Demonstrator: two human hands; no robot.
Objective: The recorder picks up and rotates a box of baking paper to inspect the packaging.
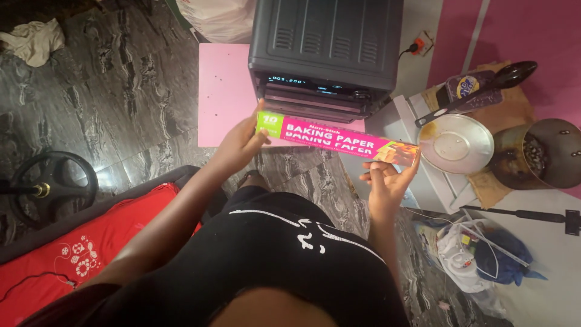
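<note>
We see a long, narrow pink cardboard box of baking paper with a green end (336,138) held level between two bare hands, in front of a dark grey countertop oven (327,54) that stands on a pale pink board (223,91). The left hand (242,144) grips the green end, thumb on top and fingers curled beneath. The right hand (387,180) supports the opposite end from below, fingers pressed around its lower edge. To the right, near the box's end, lies a round silver metal lid (455,143) beside a dark round pot (538,154).
</note>
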